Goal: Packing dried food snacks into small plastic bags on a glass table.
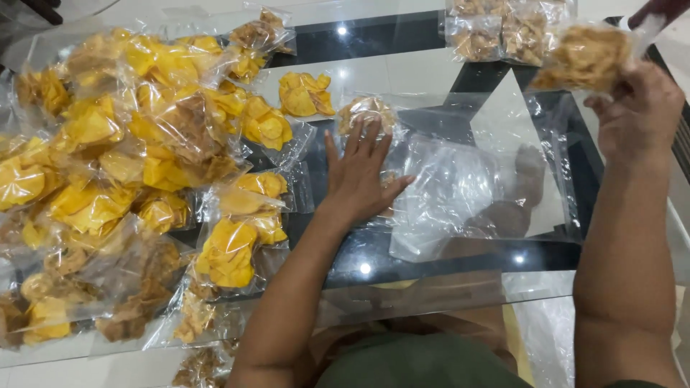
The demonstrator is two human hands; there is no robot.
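Packing at the glass counter (402, 68): my left hand (361, 176) lies flat and spread wide, fingers apart, gripping nothing, palm pressed on the near edge of a small clear bag (368, 113) of pale chips that lies just beyond my fingertips. My right hand (636, 111) is raised at the far right, closed around the top of a second bag (583, 57) of brownish chips, which hangs tilted above the counter's corner. To do this step well, I judge, the flat hand should keep even pressure so the slippery film does not slide on the glass, while the raised hand holds its bag by the neck, upright enough that nothing spills, and clear of the stack of empty plastic sleeves (467, 194) lying between my two arms. The small bag sits directly ahead of the left hand, touching it at the fingers; the lifted bag is within the right hand's grasp, well apart from the left. To my left a big heap of yellow chip bags (136, 136) covers the counter, with one lone bag (305, 93) just left of the small one. More filled packs (496, 32) sit at the far edge, near the lifted bag. A careless sweep of either arm, I reckon, could drag the loose sleeves off the glass.
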